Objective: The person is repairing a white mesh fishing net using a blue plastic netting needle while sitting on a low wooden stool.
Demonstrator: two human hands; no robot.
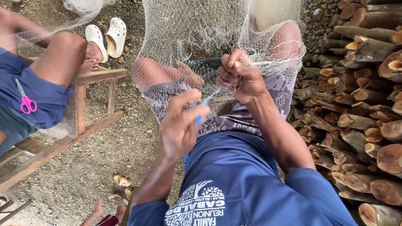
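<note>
Far left: another person sits on a wooden bench (98, 77), pink scissors (26, 102) lying on their blue shorts, feet bare. White clogs (105, 37) sit on the gravel (125, 138) just past them. A second bit of netting drapes over that person's knee, top left.

Centre: the wearer's left hand (181, 127) is up over their lap, fingers curled shut round a small blue tool (200, 112), prob a netting needle; only the blue tip and a pale point show past the fingers, rest hidden. Tool's long axis runs low-left to up-right, point aimed toward the other hand.

Net (209, 29) hangs from above frame, falls over both knees and bunches in the lap, fine pale mesh. The worked spot is the bunched bit between the two hands.

Right hand (242, 77) sits higher and further from the body than the left, closed in a pinch on a gathered strand of the net, pulling it taut out to the right. Thumb and forefinger do the gripping, other fingers folded in.

Key relation: net pinch lies up and right of the left hand, near but not touching; tool tip is just short of the mesh held by the right hand. Right hand is on the net, left is the nearer one to the body.

Far right: stacked cut logs (360, 104), well apart from hands. Bottom: someone's foot and sandals (121, 188) on gravel.
</note>
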